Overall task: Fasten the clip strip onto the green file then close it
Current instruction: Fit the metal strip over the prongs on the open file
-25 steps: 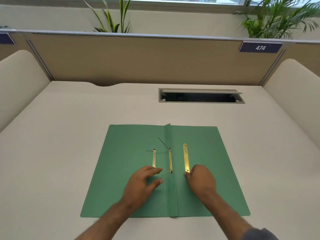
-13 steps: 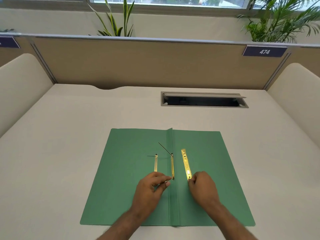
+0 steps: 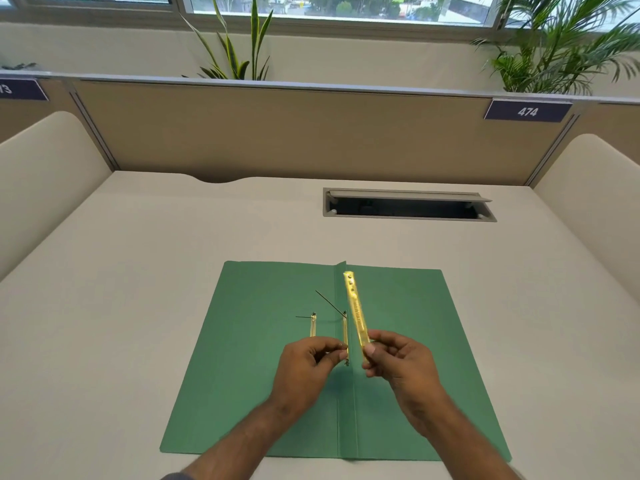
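Observation:
The green file (image 3: pixel 263 375) lies open and flat on the desk. A brass fastener base (image 3: pixel 345 332) sits along its spine fold, one thin prong sticking up at its far end. A second short brass piece (image 3: pixel 313 326) lies on the left flap. My right hand (image 3: pixel 401 368) pinches the near end of the long brass clip strip (image 3: pixel 356 311), lifted off the file and pointing away. My left hand (image 3: pixel 306 367) pinches the near prong of the fastener base between thumb and forefinger.
A grey cable hatch (image 3: pixel 408 206) stands open in the desk behind the file. Beige partitions (image 3: pixel 294 133) wall the desk at the back and both sides, with a "474" plate (image 3: pixel 527 111) and potted plants above.
My right hand has lifted the clip strip off the right flap and tilted it upward. My left hand moved onto the fastener's near prong and pinched it.

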`<state>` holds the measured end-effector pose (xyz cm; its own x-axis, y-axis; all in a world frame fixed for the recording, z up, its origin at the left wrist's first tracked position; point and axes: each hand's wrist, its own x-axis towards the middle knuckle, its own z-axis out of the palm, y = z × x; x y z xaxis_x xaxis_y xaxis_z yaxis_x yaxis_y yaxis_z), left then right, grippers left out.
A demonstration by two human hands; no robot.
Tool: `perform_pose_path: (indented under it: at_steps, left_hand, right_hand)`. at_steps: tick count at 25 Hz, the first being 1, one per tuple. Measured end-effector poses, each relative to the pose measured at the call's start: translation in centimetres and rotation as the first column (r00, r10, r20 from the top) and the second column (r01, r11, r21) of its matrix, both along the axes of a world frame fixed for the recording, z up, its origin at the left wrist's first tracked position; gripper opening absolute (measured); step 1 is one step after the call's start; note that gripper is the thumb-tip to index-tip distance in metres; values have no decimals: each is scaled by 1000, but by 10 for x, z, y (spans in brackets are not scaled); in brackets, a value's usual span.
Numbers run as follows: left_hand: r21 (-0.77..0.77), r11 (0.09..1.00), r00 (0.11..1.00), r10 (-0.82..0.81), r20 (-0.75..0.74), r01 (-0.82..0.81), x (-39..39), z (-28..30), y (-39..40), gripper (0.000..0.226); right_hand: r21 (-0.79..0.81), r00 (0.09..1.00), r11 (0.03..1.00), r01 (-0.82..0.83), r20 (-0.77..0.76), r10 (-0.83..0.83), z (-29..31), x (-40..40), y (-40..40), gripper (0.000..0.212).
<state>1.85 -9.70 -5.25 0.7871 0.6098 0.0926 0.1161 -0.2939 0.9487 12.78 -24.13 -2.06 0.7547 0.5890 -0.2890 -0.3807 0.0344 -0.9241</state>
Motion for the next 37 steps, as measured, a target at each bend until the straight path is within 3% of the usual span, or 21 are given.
perform_pose_path:
  at_steps: [5,18,20,21,24,28,30,33,37]
  left_hand:
    - [213,977,998,-38,42,28,6,3,0,13]
    - [202,977,997,-79,23,72,8,3,-5,15]
    - [91,990,994,-106,23,104,7,4,-6,23]
    - [-53,994,995,-99,22,100,7,4,-4,29]
    - [-522,853,1000,14,-27,-26,8,4,4,29]
    - [-574,818,997,-1,-84,-47,10,1,12,11]
    - [-583,812,994,-25,-104,-41,10,-2,16,12]
    - [-630,776,994,-46,-98,-26,10,-8,22,13]
    - [-781,621,998,-39,46,60,5,-18,22,12]
  right_hand:
    - [-3,997,997,-76,-27,76,10,-14,9,21]
    - [-104,998,995,-5,67,12,9,-20,12,13]
    - [-126,997,992,5,71,4,5,-20,13,12]
    - [-145,997,989,10,76,1,2,-20,13,11]
    - [-227,996,974,-15,82,34,-9,-22,14,10]
    - [-331,982,940,-80,134,131,-17,-24,15,9]
    - [-399,944,917,7,305,125,-15,-13,22,11]
    - [-431,793,893,127,585,169,-5,12,41,22]
    - [-430,606,901,61,733,309,-1,35,75,36]
